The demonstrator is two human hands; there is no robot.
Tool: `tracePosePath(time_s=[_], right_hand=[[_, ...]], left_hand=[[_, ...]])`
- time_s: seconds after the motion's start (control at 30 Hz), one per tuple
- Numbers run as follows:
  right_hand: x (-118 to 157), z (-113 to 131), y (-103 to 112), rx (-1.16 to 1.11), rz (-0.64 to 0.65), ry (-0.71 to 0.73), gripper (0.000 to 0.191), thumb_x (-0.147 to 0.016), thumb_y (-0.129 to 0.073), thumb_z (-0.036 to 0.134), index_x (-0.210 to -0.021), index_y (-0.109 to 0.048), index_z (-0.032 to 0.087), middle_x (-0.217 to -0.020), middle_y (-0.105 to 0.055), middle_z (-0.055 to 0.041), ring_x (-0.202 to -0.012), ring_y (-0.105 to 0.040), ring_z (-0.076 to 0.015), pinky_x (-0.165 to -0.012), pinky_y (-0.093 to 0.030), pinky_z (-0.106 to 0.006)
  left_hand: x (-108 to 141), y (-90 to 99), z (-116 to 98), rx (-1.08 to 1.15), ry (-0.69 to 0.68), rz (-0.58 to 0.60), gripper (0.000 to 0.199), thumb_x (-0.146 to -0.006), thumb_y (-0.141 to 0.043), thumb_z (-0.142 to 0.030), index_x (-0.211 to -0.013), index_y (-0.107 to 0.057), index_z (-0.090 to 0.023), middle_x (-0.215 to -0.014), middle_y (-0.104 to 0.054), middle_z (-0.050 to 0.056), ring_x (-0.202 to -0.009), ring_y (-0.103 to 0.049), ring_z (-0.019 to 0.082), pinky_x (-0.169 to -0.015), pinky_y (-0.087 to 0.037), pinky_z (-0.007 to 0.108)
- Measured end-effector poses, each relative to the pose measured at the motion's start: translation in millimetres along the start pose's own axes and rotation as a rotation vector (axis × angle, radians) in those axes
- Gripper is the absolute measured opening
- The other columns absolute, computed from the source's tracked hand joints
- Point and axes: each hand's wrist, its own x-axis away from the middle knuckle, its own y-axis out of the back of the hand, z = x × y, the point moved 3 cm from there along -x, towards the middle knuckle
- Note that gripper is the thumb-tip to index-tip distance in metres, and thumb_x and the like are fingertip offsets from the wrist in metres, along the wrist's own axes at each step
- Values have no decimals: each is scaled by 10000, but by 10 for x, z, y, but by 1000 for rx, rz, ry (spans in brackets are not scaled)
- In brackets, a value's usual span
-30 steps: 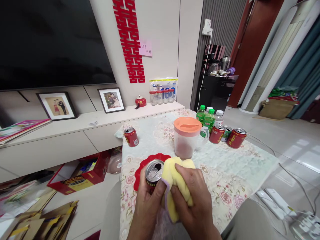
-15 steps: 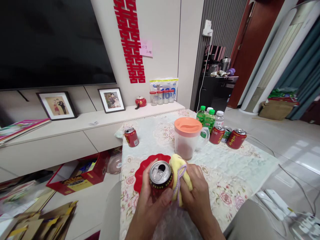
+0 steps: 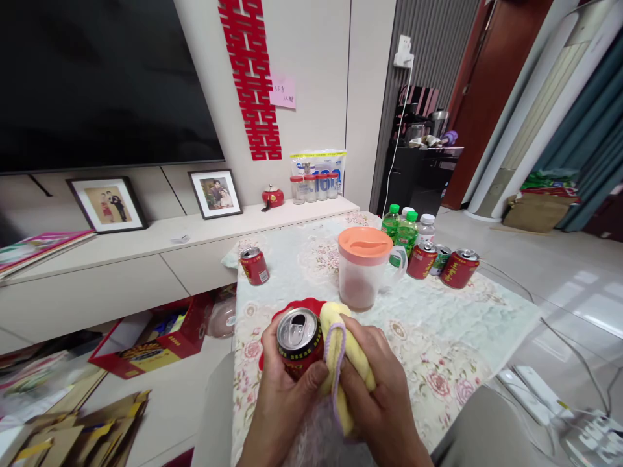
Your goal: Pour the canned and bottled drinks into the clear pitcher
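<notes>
A dark red drink can (image 3: 298,344) with an opened top is wrapped by the fingers of my left hand (image 3: 285,389). My right hand (image 3: 377,383) grips a yellow cloth (image 3: 348,363) with a purple edge, pressed to the can's right side. Beneath the can, partly hidden, lies a red scalloped plate (image 3: 304,303) on the floral tablecloth (image 3: 423,353). Just beyond my hands stands a clear plastic pitcher (image 3: 363,279) with an orange lid. Some clear plastic, hard to make out, shows below my hands.
Another red can (image 3: 254,266) stands at the table's left. At the right are several green-capped and white-capped bottles (image 3: 407,230), a red can (image 3: 422,261), a green can (image 3: 440,259) and a larger red can (image 3: 460,268). Power strips (image 3: 528,395) lie on the floor.
The can and both hands have shifted slightly left. The cloth has moved left with my right hand and now hangs lower, more spread along the can's side.
</notes>
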Motion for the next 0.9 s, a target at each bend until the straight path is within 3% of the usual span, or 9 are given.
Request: tracePosePath(time_s=[0.1,0.2,0.3,0.47,0.67,0.77,0.9], right_hand=[[39,56,16,-57,25,-1,514,-1014,-575,217,-1510,-511,336,-1161,-691,-57,-1028,-679,-204,-840,-604,-332],[71,85,15,-28,22,63,604,-1008,-576,211,-1584,-429,320,-1270,-649,-100,-1138,-648,-249,-907,-597,-399],[64,73,6,46,-9,120,594,-1004,-578,191,-1574,-442,285,-1291,-626,-117,-1162,-618,-254,-934,-580,-417],[-2,-32,9,102,-56,91,469,-1033,-546,202,-1492,-516,292,-1239,-671,-70,-1102,-617,-209,-910,-546,-353],[-18,-237,-48,111,-30,3,382,-1004,-523,204,-1371,-614,261,-1103,-685,-59,-995,-618,-229,-822,-536,-372],[-10,-278,-73,140,10,8,372,-980,-522,171,-1328,-636,238,-1009,-686,-53,-910,-619,-230,-756,-528,-365],[-6,-225,-75,135,120,-11,309,-1004,-533,201,-1288,-653,226,-944,-693,-41,-854,-636,-222,-722,-537,-352]], left_hand=[[3,-14,-15,10,47,22,937,-668,-928,-561,-1446,-488,-280,-1397,-675,125,-1296,-668,360,-1089,-545,464],[23,-19,-40,14,89,42,880,-720,-894,-577,-1443,-486,-284,-1364,-699,124,-1290,-672,361,-1064,-563,461],[45,-5,-59,29,126,72,825,-732,-901,-552,-1406,-501,-292,-1361,-708,105,-1288,-673,346,-1061,-563,427],[103,-12,-49,120,177,136,876,-661,-968,-487,-1389,-520,-293,-1297,-749,105,-1167,-734,341,-952,-601,381],[139,-19,22,210,190,95,1009,-593,-1007,-485,-1457,-538,-260,-1330,-740,150,-1260,-693,403,-1050,-578,469],[95,46,86,216,152,70,1074,-532,-1038,-455,-1463,-537,-266,-1329,-739,147,-1247,-698,410,-1017,-598,467],[28,123,132,189,106,57,1009,-572,-1026,-410,-1438,-527,-270,-1331,-738,134,-1185,-736,368,-955,-619,409]])
